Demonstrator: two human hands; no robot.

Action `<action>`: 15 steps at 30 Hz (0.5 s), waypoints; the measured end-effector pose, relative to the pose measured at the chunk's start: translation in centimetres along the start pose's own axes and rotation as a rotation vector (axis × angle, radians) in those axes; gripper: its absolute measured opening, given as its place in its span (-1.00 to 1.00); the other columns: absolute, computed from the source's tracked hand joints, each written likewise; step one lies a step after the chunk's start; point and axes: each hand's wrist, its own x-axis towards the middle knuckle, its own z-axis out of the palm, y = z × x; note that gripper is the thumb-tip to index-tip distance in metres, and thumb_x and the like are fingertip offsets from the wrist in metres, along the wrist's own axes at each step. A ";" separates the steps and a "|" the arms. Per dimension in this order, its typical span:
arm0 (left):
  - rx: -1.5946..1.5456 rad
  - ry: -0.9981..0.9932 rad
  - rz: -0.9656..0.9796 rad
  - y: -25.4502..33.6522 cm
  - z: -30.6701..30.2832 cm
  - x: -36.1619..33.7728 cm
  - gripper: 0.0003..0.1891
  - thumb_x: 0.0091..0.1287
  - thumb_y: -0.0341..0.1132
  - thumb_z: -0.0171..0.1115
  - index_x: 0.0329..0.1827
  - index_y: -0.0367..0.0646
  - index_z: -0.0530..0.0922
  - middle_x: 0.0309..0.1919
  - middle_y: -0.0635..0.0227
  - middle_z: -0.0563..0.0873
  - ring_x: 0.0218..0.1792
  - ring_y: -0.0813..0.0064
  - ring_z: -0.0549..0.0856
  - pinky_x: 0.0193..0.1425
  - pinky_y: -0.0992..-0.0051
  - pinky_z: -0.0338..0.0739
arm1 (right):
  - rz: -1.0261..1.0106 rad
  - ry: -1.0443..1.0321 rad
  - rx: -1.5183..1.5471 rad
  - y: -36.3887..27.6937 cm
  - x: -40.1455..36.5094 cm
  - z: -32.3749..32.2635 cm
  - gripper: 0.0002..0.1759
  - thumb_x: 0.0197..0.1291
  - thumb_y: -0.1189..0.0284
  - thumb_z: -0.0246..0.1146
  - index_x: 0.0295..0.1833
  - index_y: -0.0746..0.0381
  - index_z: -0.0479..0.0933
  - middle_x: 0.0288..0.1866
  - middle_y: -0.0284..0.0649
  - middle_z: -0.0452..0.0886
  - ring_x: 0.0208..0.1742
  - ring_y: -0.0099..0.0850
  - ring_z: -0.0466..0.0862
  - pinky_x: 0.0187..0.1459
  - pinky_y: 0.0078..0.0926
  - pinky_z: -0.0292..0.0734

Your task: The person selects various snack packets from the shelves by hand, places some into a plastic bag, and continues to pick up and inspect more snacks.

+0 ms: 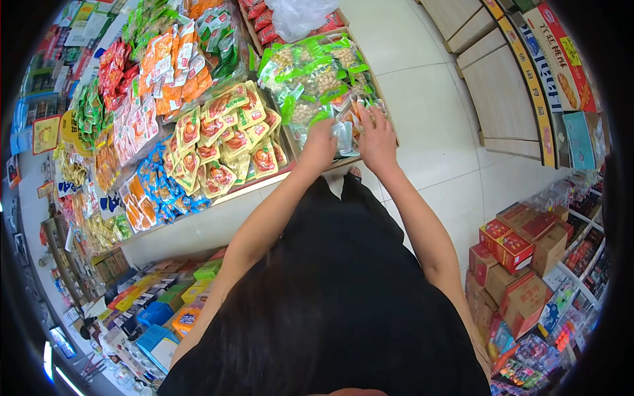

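Observation:
My left hand is at the near end of a display bin, its fingers curled at a clear plastic packet. Beside it, my right hand reaches in with fingers stretched and apart over small packets with orange contents. Just beyond both hands, green-edged clear bags of round, nut-like pieces fill the bin. My left fingertips are partly hidden among the packets.
To the left, a display holds yellow snack packets, blue-wrapped sweets and orange packets. A whitish plastic bag lies over red packets at the back. Tiled floor runs right, towards wooden cabinets and stacked cartons.

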 end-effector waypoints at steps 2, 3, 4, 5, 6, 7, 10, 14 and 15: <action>0.203 0.150 0.227 0.7 0.6 0.1 -0.51 0.08 -0.46 0.22 0.13 -0.32 0.38 -0.04 0.01 0.55 -0.01 0.04 0.53 0.15 0.24 0.37 | -0.001 -0.035 0.004 0.1 0.2 -0.4 -0.21 -0.02 0.59 0.16 0.38 -0.06 0.15 0.25 -0.10 0.28 0.15 -0.06 0.37 0.11 -0.15 0.33; 0.201 0.153 0.227 0.7 0.7 0.2 -0.51 0.08 -0.46 0.22 0.13 -0.32 0.38 -0.04 0.01 0.55 -0.01 0.04 0.53 0.15 0.24 0.37 | 0.004 -0.065 0.008 0.2 0.2 -0.5 -0.22 -0.03 0.60 0.16 0.38 0.00 0.15 0.26 -0.08 0.28 0.16 -0.06 0.36 0.18 -0.17 0.29; 0.197 0.132 0.209 0.8 0.8 0.4 -0.49 0.06 -0.43 0.24 0.13 -0.31 0.38 -0.04 0.00 0.55 0.02 0.02 0.50 0.17 0.20 0.34 | 0.002 -0.065 0.006 0.4 0.3 -0.6 -0.22 -0.03 0.60 0.16 0.38 0.00 0.15 0.26 -0.08 0.28 0.16 -0.06 0.36 0.18 -0.17 0.29; 0.193 0.108 0.190 0.8 0.9 0.5 -0.46 0.04 -0.40 0.26 0.13 -0.31 0.37 -0.04 -0.01 0.55 0.05 0.00 0.47 0.18 0.17 0.30 | -0.002 -0.067 0.028 0.6 0.3 -0.5 -0.22 -0.01 0.59 0.16 0.38 0.00 0.15 0.26 -0.08 0.27 0.16 -0.05 0.36 0.18 -0.19 0.29; 0.192 0.108 0.190 0.7 0.9 0.8 -0.46 0.04 -0.40 0.26 0.13 -0.31 0.37 -0.04 -0.01 0.55 0.05 0.00 0.47 0.18 0.17 0.30 | -0.005 -0.069 0.051 0.9 0.3 -0.4 -0.23 0.00 0.59 0.16 0.39 0.01 0.15 0.26 -0.09 0.27 0.16 -0.05 0.36 0.19 -0.21 0.29; 0.211 0.071 0.160 0.6 1.0 1.3 -0.47 0.03 -0.39 0.28 0.11 -0.31 0.38 -0.07 -0.02 0.56 0.02 0.01 0.50 0.12 0.17 0.34 | -0.005 -0.069 0.050 1.1 0.3 -0.2 -0.23 0.00 0.59 0.16 0.39 0.01 0.15 0.26 -0.09 0.27 0.16 -0.05 0.36 0.19 -0.21 0.29; 0.210 0.000 0.067 1.2 0.5 2.5 -0.50 0.01 -0.34 0.32 0.04 -0.32 0.42 -0.15 -0.02 0.60 -0.08 0.03 0.56 -0.01 0.19 0.41 | -0.023 -0.015 0.091 1.5 0.3 0.2 -0.19 -0.04 0.61 0.16 0.38 -0.11 0.15 0.25 -0.13 0.28 0.13 -0.07 0.38 0.14 -0.17 0.32; 0.126 0.016 -0.074 -0.1 1.5 3.9 -0.61 0.05 -0.23 0.34 -0.16 -0.35 0.52 -0.41 0.03 0.65 -0.30 0.05 0.63 -0.21 0.21 0.47 | -0.024 -0.014 0.093 1.5 0.2 0.3 -0.20 -0.05 0.63 0.12 0.37 -0.09 0.16 0.25 -0.12 0.29 0.11 -0.07 0.39 0.14 -0.17 0.32; 0.126 0.016 -0.073 0.2 1.5 4.1 -0.61 0.05 -0.23 0.34 -0.16 -0.35 0.52 -0.41 0.03 0.65 -0.30 0.05 0.63 -0.21 0.21 0.47 | -0.026 -0.004 0.096 1.5 0.2 0.3 -0.20 -0.05 0.64 0.10 0.37 -0.08 0.16 0.25 -0.12 0.29 0.10 -0.07 0.39 0.14 -0.17 0.32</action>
